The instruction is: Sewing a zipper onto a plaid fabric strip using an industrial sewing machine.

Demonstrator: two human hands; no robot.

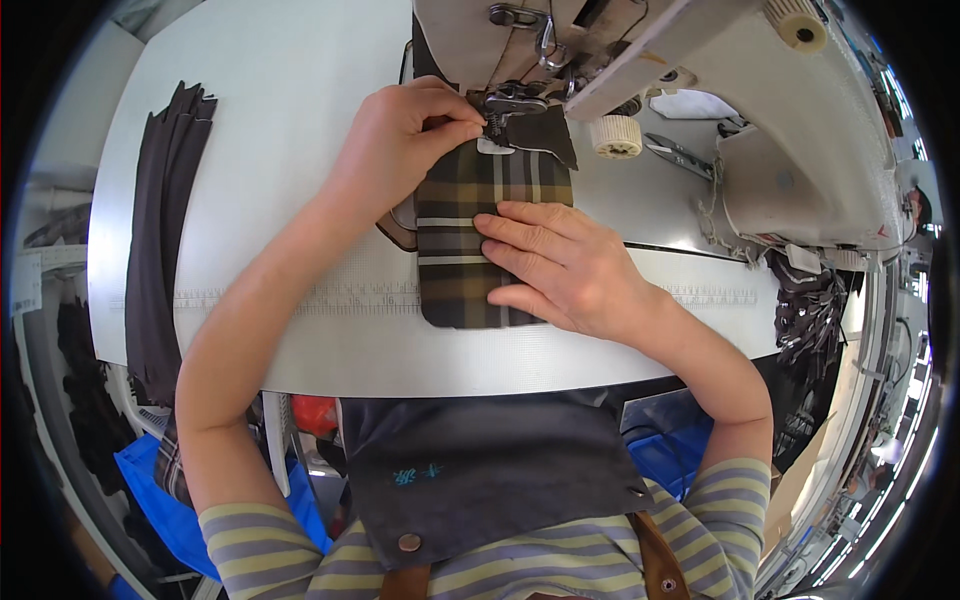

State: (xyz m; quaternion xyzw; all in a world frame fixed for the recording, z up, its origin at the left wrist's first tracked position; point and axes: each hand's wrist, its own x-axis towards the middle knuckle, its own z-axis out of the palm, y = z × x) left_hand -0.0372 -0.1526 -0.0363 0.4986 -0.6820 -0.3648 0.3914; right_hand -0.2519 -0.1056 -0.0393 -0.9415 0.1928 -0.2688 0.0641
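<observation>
A plaid fabric piece (455,270) in brown, black and white with rounded lower corners lies on the sewing machine's bed, its far end under the presser foot (515,103). A dark fabric piece (540,132) lies over that far end. My left hand (415,125) is closed in a pinch just left of the presser foot, beside the dark fabric; what the fingertips hold is hidden. Flat on the plaid fabric rests my right hand (560,265), fingers spread and pointing left. The needle's tip cannot be made out.
The sewing machine (800,130) fills the far right. Thread snips (680,155) lie under its arm. A stack of dark fabric strips (165,230) hangs over the table's left edge; dark bundled pieces (808,310) hang at the right. A printed ruler scale (370,298) crosses the white table.
</observation>
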